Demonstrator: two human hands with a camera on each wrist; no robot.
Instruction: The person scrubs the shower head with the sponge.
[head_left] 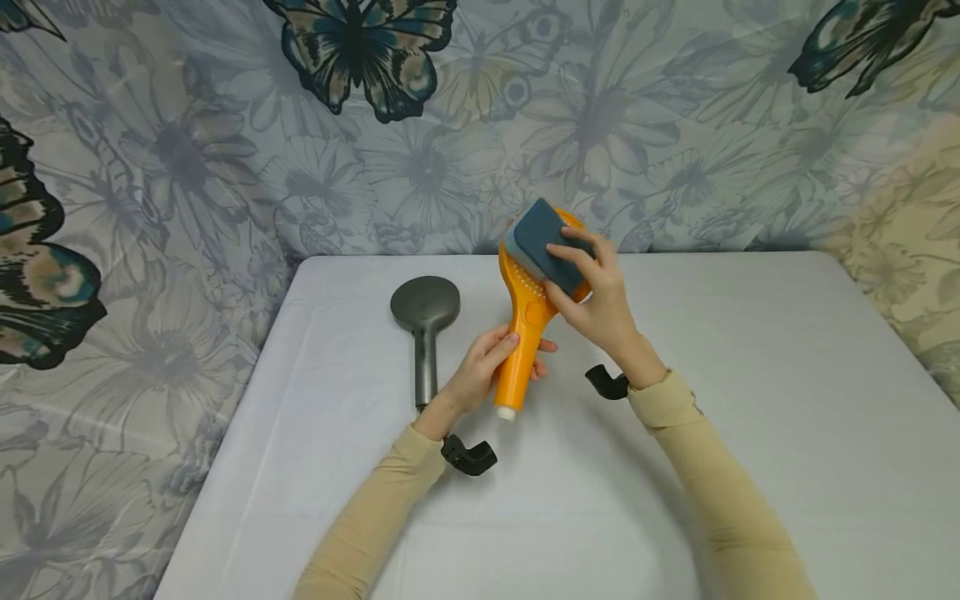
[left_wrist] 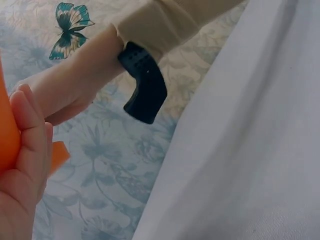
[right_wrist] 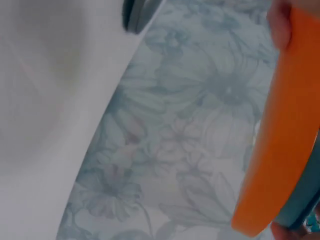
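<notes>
An orange shower head [head_left: 517, 367] is held up over the table, its nozzle face turned upward and its white-tipped handle end toward me. My left hand [head_left: 480, 367] grips its handle, thumb across the front. In my right hand [head_left: 603, 300] is a blue sponge [head_left: 551, 242], pinched between thumb and fingers and lying against the nozzle face. The left wrist view shows the left fingers [left_wrist: 32, 140] curled beside the orange handle [left_wrist: 7, 130]. From the right wrist, the orange head [right_wrist: 280, 140] appears edge-on with the sponge [right_wrist: 302, 190] along its face.
A dark grey shower head [head_left: 425, 304] lies on the white table [head_left: 750, 375], left of my left hand. Black curved wrist mounts [head_left: 469, 456] stick out from both wrists. Behind the table hangs a floral cloth [head_left: 600, 125] with butterflies.
</notes>
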